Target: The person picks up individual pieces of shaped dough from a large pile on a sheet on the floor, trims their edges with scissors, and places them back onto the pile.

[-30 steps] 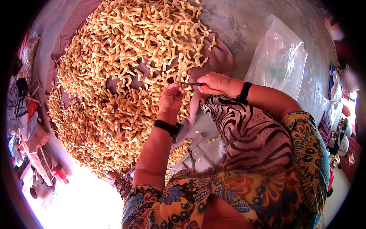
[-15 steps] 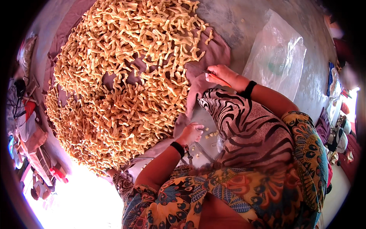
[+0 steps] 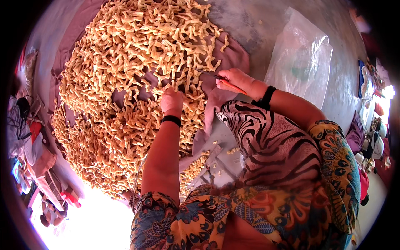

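A wide heap of yellow, bone-shaped pieces (image 3: 112,54) with flared ends lies on a mauve cloth (image 3: 235,58). My left hand (image 3: 171,101) reaches into the near right part of this heap, its fingers curled downward. The fingertips meet the pieces there, and what they pinch, if anything, is hidden. At the heap's right edge my right hand (image 3: 236,79) is closed around scissors with orange handles (image 3: 231,86). Their thin dark blades (image 3: 206,73) point left over the edge of the pieces.
A clear plastic bag (image 3: 302,58) lies on the grey floor (image 3: 246,25) at the right. Zebra-striped cloth (image 3: 277,146) covers my lap. Small yellow bits (image 3: 196,168) lie beside it on the floor. Household items (image 3: 37,154) line the left side, and more stand at the far right.
My left hand has moved from beside my lap, up and left onto the heap. The right hand with the scissors has shifted slightly left. More small bits show where the left arm was.
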A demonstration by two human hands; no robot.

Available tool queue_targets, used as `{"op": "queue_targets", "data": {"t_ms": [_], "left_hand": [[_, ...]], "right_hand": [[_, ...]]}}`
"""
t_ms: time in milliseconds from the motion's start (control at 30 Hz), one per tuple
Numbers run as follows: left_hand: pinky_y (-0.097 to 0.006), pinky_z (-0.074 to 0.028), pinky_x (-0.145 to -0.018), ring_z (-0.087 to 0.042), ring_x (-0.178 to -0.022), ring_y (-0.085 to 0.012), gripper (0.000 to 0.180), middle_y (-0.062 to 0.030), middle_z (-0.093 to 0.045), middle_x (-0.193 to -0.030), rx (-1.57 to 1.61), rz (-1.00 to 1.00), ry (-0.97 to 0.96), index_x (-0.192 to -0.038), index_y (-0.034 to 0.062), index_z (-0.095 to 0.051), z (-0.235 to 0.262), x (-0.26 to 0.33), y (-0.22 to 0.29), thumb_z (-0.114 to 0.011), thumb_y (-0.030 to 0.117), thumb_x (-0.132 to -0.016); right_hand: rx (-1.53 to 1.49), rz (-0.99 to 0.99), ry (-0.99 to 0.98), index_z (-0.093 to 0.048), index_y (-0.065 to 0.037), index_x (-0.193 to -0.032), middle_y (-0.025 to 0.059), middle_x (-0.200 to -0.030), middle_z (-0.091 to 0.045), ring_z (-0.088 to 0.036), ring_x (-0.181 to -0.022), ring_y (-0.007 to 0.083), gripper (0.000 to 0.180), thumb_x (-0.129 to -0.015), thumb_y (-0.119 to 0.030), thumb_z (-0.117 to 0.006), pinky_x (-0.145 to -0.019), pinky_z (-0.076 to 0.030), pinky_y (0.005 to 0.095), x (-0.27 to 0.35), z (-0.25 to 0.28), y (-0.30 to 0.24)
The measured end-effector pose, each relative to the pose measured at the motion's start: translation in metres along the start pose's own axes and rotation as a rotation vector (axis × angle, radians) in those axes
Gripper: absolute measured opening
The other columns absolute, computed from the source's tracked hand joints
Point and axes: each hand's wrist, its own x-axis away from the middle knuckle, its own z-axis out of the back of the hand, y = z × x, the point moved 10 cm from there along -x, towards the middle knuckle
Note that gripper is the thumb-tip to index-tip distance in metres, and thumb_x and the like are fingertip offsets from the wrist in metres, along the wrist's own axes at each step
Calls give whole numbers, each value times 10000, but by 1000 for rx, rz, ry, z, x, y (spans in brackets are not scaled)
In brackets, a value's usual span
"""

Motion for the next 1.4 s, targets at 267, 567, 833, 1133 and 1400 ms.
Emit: {"op": "queue_targets", "data": {"t_ms": [267, 567, 833, 1133, 1400], "left_hand": [[-252, -414, -468, -507, -513, -133, 239, -46, -577, -647, 1126, 252, -338, -891, 19, -618, -28, 34, -20, -496, 223, -866], [-201, -369, -458, -463, -529, -79, 234, -8, -555, -678, 1661, 234, -491, -929, 22, -595, -10, 56, 17, -525, 241, -884], [-214, -373, -468, -465, -533, -92, 234, -16, -556, -674, 1644, 147, -561, -897, 31, -589, -16, 63, 38, -538, 259, -877], [-226, -389, -471, -477, -525, -107, 243, -39, -556, -668, 1575, 138, -554, -879, 15, -582, -16, 68, 52, -491, 239, -902], [-224, -399, -453, -490, -504, -108, 248, -46, -575, -670, 1557, 135, -587, -879, 19, -573, -28, 66, 53, -476, 245, -909]], "right_hand": [[-91, -26, -142, -587, -57, -785, 129, -675, -597, -598, -652, 299, 180, -735, -224, -632, -602, -457, 341, -1, -12, -8], [64, 77, -388, -557, -71, -901, 100, -752, -595, -579, -701, 248, 230, -776, -255, -611, -645, -439, 333, 2, -41, -34], [85, 83, -436, -552, -86, -915, 121, -799, -599, -584, -772, 292, 245, -780, -286, -593, -666, -436, 364, 4, -44, -35], [81, 32, -420, -554, -92, -905, 116, -786, -601, -586, -771, 304, 243, -770, -290, -593, -660, -438, 377, 4, -42, -32], [127, 66, -330, -563, -93, -834, 130, -714, -593, -585, -703, 323, 210, -775, -294, -568, -608, -443, 393, 2, -35, -31]]}}
